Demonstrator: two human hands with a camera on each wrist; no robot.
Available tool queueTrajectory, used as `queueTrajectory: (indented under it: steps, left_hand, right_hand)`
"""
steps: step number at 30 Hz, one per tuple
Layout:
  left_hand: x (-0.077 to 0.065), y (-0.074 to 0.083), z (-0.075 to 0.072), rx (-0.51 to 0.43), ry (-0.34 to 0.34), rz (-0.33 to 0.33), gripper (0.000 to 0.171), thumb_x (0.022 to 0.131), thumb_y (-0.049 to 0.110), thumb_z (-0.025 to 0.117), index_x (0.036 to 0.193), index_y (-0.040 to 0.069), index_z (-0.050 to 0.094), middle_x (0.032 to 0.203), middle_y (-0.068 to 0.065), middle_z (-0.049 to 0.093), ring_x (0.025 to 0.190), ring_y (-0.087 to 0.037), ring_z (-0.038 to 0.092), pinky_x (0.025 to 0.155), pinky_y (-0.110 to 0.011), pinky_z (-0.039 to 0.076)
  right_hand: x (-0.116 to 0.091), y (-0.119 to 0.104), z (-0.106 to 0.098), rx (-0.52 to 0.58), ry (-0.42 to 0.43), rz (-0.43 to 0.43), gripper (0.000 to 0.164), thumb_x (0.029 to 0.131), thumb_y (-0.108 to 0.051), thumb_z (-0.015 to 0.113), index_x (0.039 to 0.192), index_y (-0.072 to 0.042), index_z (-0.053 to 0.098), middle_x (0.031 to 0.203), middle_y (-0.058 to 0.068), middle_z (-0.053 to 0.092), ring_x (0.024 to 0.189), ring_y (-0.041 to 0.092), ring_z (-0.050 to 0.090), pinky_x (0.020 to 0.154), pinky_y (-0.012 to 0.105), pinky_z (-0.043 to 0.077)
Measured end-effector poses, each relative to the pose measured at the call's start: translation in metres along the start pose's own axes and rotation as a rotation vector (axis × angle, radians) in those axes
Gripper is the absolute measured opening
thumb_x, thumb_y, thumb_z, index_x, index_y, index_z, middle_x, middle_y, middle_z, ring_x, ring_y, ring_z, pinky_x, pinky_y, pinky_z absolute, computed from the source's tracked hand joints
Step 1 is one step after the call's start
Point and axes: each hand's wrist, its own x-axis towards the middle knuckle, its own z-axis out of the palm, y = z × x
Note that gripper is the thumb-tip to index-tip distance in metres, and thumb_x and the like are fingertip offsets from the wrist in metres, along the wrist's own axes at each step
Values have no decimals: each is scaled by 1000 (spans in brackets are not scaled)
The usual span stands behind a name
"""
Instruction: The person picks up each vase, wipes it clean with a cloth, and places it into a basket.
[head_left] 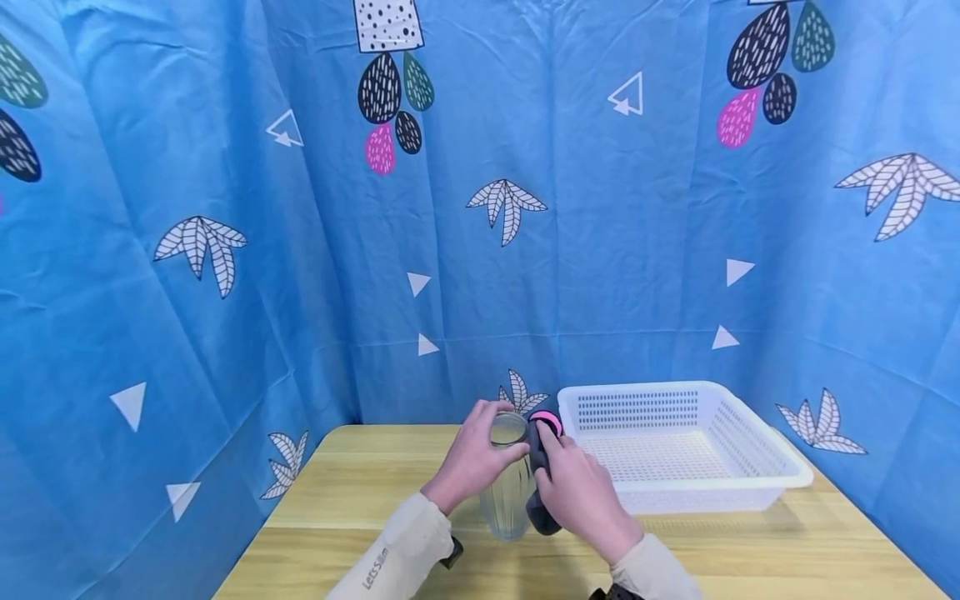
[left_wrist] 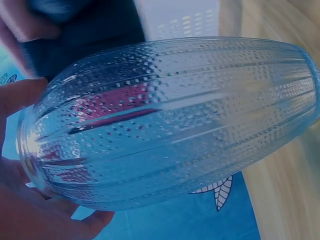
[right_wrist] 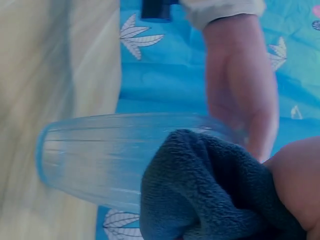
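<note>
Left hand curls around the neck of a clear glass vase, thumb on one side of the rim and fingers on the other, while the right hand grips a dark, bunched cloth just beside the glass. Both hands are full, then, and neither is spread wide. Vase and cloth sit together between the two arms, the vase about upright with its mouth uppermost. Its base is over the bench, though whether it bears on the wood or hangs slightly above it, I cannot tell. Holding it by the neck probably serves to steady it, since the body is smooth-sided glass with raised dots and ribs, and that grip leaves the long side facing the right hand free. Bunching the cloth likely gives the fingers a soft pad to work with; whether it touches the vase is hidden. Some pink shows at the cloth's upper end, next to the vase's mouth, and I cannot say if it belongs to the cloth.

To the right of the vase, and farther back, stands a white basket with slotted walls, presumably set aside there to leave room for the arms. Behind the vase hangs a blue patterned curtain.
</note>
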Motion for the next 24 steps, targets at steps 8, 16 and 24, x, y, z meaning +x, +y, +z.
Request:
queueTrajectory:
  steps: [8,16,24]
  left_hand:
    - [-1,3,-1,13,-12,14,54,88,34,73,138,22,54,134,0,53,124,-21,54,103,-48,46]
    - [0,1,1,69,-7,42,53,82,27,65,134,21,57,130,4,51,121,-17,50,98,-45,45]
    - [0,-2,4,103,17,60,54,85,35,67,136,24,54,136,4,47,117,-17,55,97,-44,47]
  right_hand:
    - [-6,12,24,-17,-109,58,61,85,-15,70,143,-2,52,97,21,67,71,33,65,58,47,52]
    - [-18,31,54,65,-354,54,60,88,-17,69,141,6,51,100,23,70,78,30,67,64,44,52]
    - [-15,32,48,144,-321,72,55,88,-14,66,139,4,55,108,26,70,83,33,69,68,46,53]
